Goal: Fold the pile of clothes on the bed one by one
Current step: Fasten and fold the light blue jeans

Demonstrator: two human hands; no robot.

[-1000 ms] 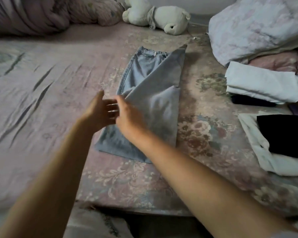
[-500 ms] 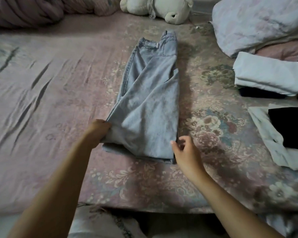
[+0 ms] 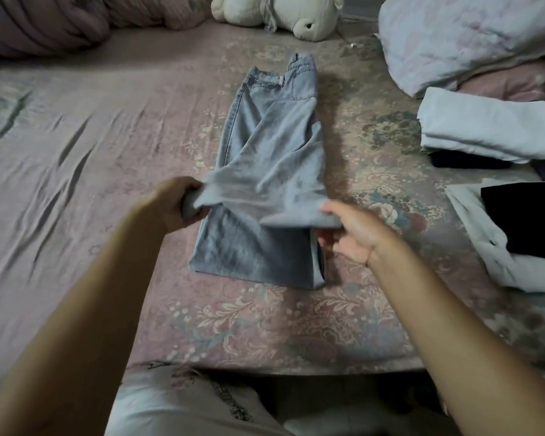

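Two hands' grip pinching jeans (image 3: pixel 271 146) hem, left hand (image 3: pixel 177 206), right hand (image 3: pixel 350 234), waistband pointing away, lengthwise on bed (image 3: pixel 107 152)

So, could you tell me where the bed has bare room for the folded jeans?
Free: the wide sheet left of the jeans, and the strip along the bed's near edge. Crowded: the right side, with folded clothes and pillows.

The jeans (image 3: pixel 274 146) were light blue. The bed sheet (image 3: pixel 107 158) was pink with flowers. The stuffed toy (image 3: pixel 299 14) at the top was white.
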